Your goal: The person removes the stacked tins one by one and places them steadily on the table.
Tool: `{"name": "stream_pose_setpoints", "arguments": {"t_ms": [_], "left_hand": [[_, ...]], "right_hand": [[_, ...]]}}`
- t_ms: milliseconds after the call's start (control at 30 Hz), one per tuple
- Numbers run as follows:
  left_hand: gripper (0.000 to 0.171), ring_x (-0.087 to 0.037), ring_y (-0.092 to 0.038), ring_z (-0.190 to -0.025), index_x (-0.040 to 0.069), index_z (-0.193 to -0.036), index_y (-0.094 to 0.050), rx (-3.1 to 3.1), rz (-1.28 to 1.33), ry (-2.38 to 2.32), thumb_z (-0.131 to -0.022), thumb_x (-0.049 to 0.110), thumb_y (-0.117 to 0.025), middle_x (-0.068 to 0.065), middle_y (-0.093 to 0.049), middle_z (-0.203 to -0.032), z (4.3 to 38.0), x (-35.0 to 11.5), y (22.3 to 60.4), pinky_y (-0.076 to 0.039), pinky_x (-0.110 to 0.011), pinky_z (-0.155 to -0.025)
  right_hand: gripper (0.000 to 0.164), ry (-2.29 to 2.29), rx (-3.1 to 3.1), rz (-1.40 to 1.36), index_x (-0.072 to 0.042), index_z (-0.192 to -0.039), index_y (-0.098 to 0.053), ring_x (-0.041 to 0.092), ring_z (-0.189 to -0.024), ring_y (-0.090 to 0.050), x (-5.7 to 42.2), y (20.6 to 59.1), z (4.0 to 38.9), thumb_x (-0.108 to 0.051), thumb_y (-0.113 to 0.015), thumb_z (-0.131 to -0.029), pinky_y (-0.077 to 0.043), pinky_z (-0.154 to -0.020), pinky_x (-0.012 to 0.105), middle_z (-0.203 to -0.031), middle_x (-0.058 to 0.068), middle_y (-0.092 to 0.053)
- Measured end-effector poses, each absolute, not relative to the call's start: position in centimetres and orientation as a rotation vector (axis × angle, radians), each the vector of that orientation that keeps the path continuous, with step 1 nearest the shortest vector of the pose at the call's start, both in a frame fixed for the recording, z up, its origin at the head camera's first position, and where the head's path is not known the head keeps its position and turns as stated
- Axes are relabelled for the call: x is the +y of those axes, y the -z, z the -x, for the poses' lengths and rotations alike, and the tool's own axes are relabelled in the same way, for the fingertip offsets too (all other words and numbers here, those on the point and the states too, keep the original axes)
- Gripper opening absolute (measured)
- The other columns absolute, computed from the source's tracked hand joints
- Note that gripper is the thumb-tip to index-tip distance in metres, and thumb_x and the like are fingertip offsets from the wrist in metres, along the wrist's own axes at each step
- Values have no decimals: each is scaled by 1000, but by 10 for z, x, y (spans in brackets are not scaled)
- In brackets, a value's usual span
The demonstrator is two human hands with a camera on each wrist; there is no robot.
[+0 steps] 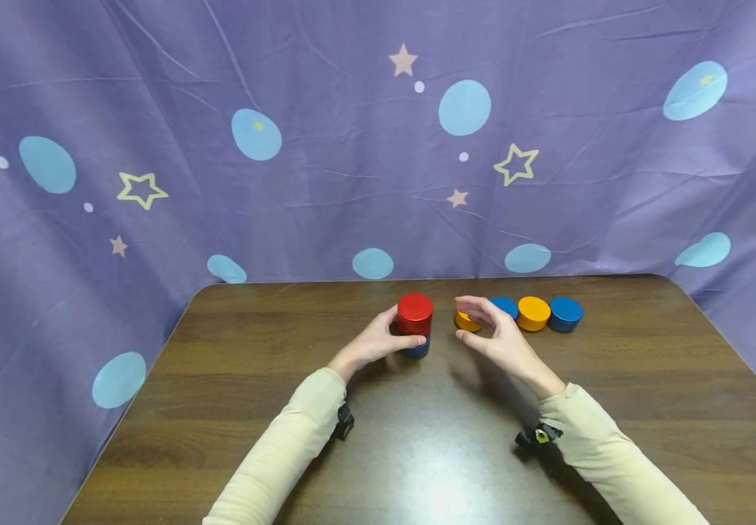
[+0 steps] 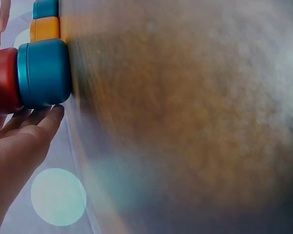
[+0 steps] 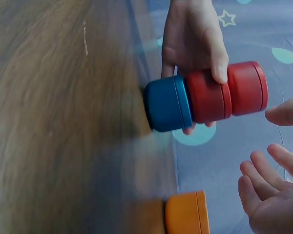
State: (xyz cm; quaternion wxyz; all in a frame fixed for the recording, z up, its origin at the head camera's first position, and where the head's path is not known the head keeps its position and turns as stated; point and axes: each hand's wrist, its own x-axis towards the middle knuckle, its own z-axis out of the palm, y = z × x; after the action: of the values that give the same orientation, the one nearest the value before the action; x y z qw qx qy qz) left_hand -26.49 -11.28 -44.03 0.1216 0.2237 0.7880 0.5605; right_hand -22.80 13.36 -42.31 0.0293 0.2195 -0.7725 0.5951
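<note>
Stack of three tins: stands at the far middle of the table, blue at the bottom, two red above. Your left hand grips it from the left, fingers curled round, thumb against the lower red tin. Your right hand, fingers spread and holding nothing, is near the stack's right side, apart from it. Further right: a row, orange tin, blue tin, orange tin, blue tin.

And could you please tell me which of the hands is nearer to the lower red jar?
Left. The left hand holds the lower red jar; the right hand is off to its right, not touching it.
</note>
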Motion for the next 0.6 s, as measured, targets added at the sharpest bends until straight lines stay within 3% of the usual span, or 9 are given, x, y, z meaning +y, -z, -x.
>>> {"name": "stream_pose_setpoints", "arguments": {"t_ms": [600], "left_hand": [[56, -20, -56, -108, 7, -136, -51, 2316, -645, -1578, -86, 16, -74, -8, -61, -121, 266, -115, 440, -43, -38, -95]], "right_hand": [[55, -1835, -2416, -792, -3, -137, -47, 33, -126, -48, 105, 410, 236, -6, -71, -87, -33, -107, 47, -137, 17, -51]]}}
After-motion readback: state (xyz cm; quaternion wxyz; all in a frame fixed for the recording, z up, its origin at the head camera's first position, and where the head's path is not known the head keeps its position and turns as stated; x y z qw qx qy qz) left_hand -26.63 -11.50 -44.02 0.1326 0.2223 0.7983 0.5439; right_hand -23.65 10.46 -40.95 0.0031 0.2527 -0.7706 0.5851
